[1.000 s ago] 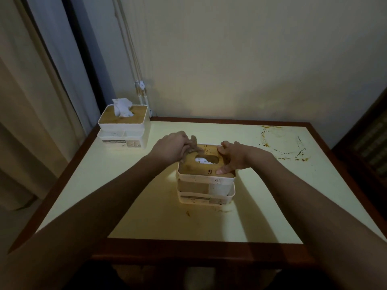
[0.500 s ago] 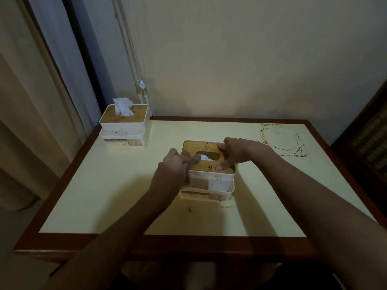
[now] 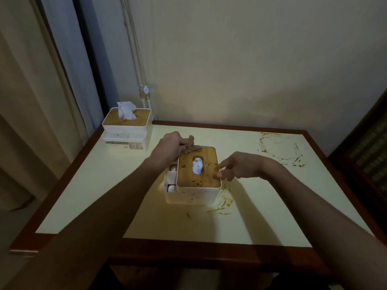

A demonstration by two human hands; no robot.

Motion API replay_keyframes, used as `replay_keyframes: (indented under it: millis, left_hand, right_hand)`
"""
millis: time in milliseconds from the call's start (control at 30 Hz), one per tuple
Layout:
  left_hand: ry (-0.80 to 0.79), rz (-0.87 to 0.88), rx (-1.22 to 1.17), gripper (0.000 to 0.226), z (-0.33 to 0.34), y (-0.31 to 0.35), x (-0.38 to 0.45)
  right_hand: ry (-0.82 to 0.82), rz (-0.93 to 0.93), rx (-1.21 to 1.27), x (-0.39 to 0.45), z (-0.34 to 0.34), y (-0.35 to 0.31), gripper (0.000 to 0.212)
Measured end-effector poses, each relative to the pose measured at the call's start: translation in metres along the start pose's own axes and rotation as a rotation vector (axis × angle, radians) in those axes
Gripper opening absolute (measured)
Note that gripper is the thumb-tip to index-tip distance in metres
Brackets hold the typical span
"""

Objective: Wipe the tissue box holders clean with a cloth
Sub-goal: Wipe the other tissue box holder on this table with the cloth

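Left hand [image 3: 169, 146] grips the brown cloth [image 3: 189, 146] at the stained tissue box holder's [image 3: 196, 178] far corner; right hand [image 3: 236, 167], fingers relaxed, touches its lid.

Dim room, warm yellowish cast. Brightest patch sits on the far wall [image 3: 240, 101] just above the table [image 3: 261, 216], fading toward the corners. Both forearms are dark and underexposed near the camera. Soft-edged shadows from the arms fall across the tabletop toward the near edge. No glare. Slight softness overall, grain in dark areas. Wide-angle bending: curtain [image 3: 31, 101] at left and wall cords lean inward. Right edge nearly black.
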State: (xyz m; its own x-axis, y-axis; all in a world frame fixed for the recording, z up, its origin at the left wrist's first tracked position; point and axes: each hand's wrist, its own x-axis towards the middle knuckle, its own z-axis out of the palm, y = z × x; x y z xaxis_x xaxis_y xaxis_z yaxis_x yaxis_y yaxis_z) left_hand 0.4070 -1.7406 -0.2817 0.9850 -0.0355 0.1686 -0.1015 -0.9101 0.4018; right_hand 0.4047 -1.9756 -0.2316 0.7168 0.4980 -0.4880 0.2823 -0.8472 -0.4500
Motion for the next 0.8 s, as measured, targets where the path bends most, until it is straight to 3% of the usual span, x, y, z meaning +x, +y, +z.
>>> replay_keyframes:
  millis: [100,233,433,600,800]
  left_hand:
    - [-0.024,0.081,-0.004,0.030,-0.002,0.003,0.004]
    - [-0.040,0.123,0.000,0.032,0.000,0.002,0.007]
    - [-0.131,0.147,-0.014,0.027,-0.011,0.009,-0.011]
    - [-0.239,0.251,-0.167,0.018,-0.026,0.018,-0.078]
    - [-0.236,0.265,-0.051,0.020,-0.026,0.020,-0.074]
  right_hand:
    - [0.146,-0.023,0.017,0.010,0.000,0.006,0.064]
    - [0.063,0.044,-0.082,0.027,0.005,0.012,0.083]
    - [-0.010,0.126,-0.089,0.038,0.002,0.013,0.088]
    - [-0.020,0.158,-0.088,0.040,0.002,0.012,0.089]
    - [-0.054,0.156,-0.073,0.040,0.001,0.010,0.088]
